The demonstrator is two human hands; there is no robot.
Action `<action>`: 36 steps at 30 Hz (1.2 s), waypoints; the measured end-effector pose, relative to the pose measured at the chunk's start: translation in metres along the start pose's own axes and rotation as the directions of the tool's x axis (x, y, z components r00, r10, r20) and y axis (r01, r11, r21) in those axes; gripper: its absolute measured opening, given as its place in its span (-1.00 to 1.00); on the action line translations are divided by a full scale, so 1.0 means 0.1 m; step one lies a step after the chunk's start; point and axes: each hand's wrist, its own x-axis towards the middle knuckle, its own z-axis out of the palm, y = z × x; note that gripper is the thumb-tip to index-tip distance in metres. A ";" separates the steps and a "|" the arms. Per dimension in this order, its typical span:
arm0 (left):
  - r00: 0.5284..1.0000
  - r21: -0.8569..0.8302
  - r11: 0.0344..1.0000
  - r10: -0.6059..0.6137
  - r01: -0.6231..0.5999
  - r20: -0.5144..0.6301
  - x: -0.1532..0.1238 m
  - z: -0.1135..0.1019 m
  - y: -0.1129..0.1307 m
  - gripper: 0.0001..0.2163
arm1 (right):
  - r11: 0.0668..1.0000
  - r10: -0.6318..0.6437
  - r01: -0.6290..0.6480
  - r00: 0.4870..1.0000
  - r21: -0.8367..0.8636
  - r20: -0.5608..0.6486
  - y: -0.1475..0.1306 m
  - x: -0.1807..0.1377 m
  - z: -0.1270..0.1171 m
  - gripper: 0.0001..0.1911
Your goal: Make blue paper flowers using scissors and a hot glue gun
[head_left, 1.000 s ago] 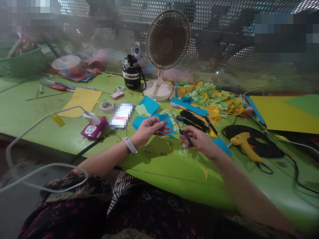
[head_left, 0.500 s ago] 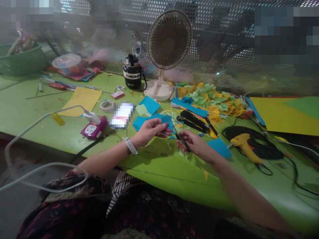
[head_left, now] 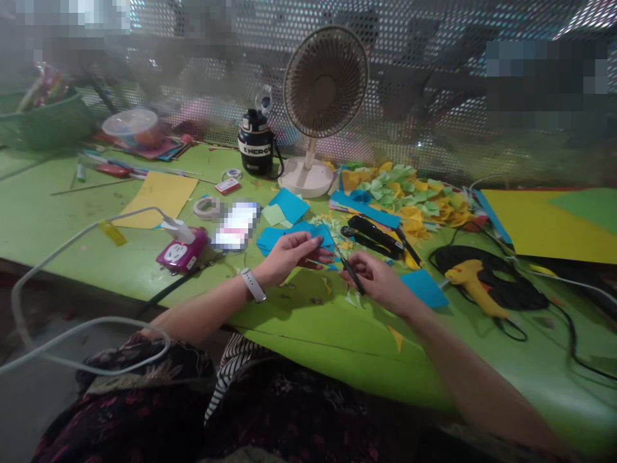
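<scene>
My left hand [head_left: 294, 254] pinches a small piece of blue paper [head_left: 326, 238] between thumb and fingers, a little above the table. In my right hand [head_left: 375, 278] is a pair of dark-handled scissors [head_left: 354, 275], their blades pointing up and left at the right edge of that paper. My fingers partly hide the handles. Behind my left hand lie more blue paper sheets [head_left: 270, 238]. Small green and yellow paper scraps lie under and around the blades. A black stapler [head_left: 376, 236] rests just beyond my right hand, and a blue paper square [head_left: 425, 288] lies beside my right wrist.
A phone [head_left: 236, 225], a tape roll [head_left: 207, 206] and a purple power socket [head_left: 182, 251] with a white cable are on the left. A fan [head_left: 308, 177] and black bottle [head_left: 255, 145] stand behind. Rightward are folded paper pieces [head_left: 409, 193] and a yellow glue gun [head_left: 477, 289].
The scissors' blades now reach slightly farther up and left along the blue paper. Both hands stay in nearly the same place, and the view has shifted a little.
</scene>
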 end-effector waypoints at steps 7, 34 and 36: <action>1.000 0.003 1.000 0.015 -0.015 -0.019 0.02 -0.02 0.00 -0.62 | 0.999 0.010 -0.011 1.000 -0.043 -0.024 -0.02 0.00 0.01 -0.43; 0.998 0.069 0.997 0.035 -0.030 -0.061 0.05 -0.05 0.01 -0.62 | 0.997 -0.026 0.024 0.999 -0.072 -0.024 -0.02 -0.01 -0.03 -0.42; 0.995 0.065 0.997 0.050 -0.044 -0.084 0.06 -0.06 0.01 -0.62 | 0.997 -0.014 0.012 1.000 -0.076 -0.024 -0.02 -0.01 -0.04 -0.41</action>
